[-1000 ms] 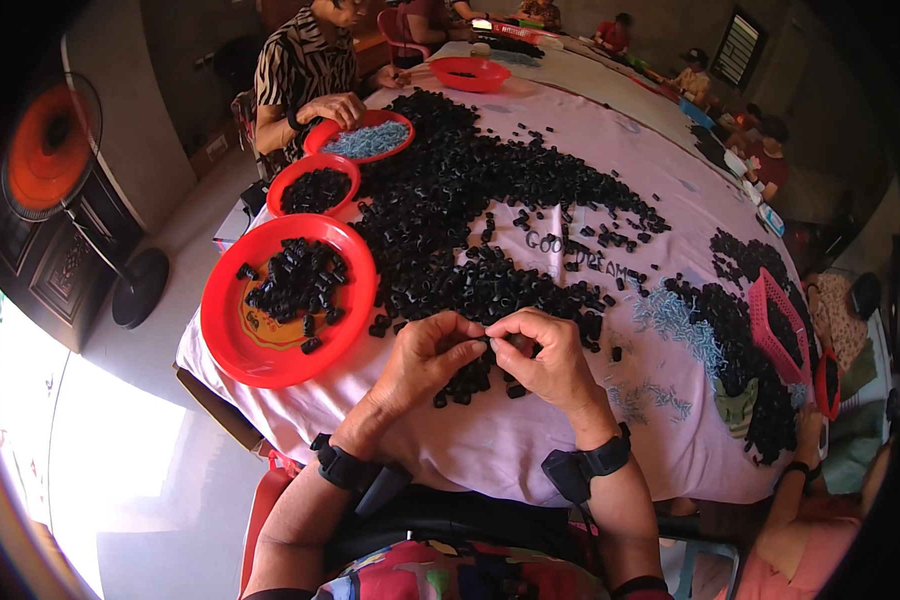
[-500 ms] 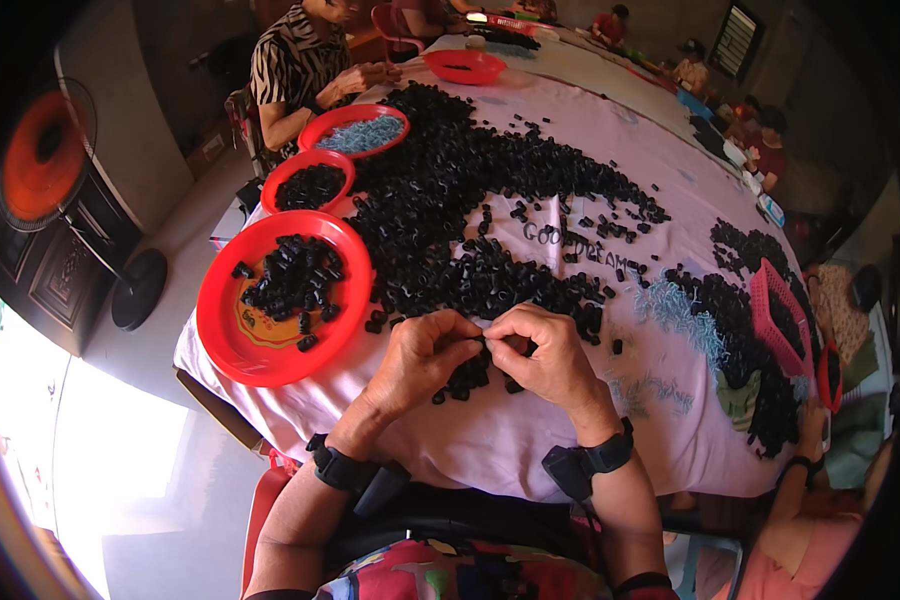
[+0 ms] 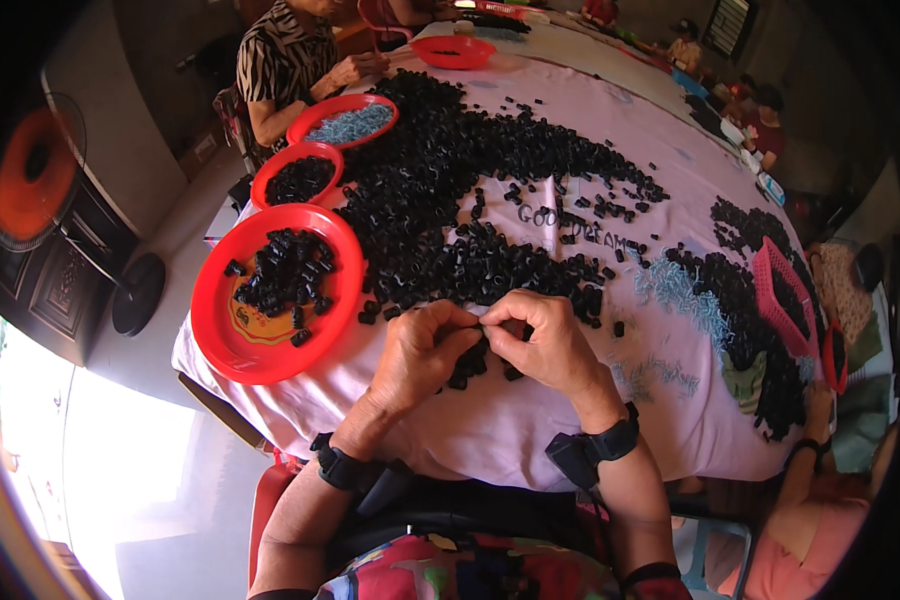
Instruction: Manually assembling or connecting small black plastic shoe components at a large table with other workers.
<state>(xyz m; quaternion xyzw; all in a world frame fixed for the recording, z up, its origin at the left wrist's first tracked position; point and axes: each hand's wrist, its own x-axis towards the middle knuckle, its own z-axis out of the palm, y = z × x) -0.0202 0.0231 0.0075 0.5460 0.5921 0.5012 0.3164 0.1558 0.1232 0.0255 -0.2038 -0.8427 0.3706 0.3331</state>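
Note:
Over the near edge of a spread of small black tubular pieces (image 3: 470, 262), both my hands meet at the fingertips. My left hand (image 3: 418, 352) pinches thumb against forefinger, closed on something too small to make out. My right hand (image 3: 552, 350) is also in a pinch, its tips touching or almost touching the left ones; a dark bit shows at its fingers, but its kind is hidden. Below the fingertips lie several loose black pieces (image 3: 462, 378) on the pink cloth (image 3: 480, 430). To the left, a large red plate (image 3: 232, 335) holds a heap of the same black pieces.
Behind that plate stand a smaller red bowl (image 3: 260, 192) of black pieces and a red bowl (image 3: 295, 132) of light blue pieces. Loose blue pieces (image 3: 682, 300) and a pink basket (image 3: 776, 310) lie at the right. Co-workers sit around the table; a fan (image 3: 35, 190) stands left.
The whole view has shifted slightly. My hands remain pinched together at about the same spot, with the right fingers moved a little. Nothing has visibly been put down.

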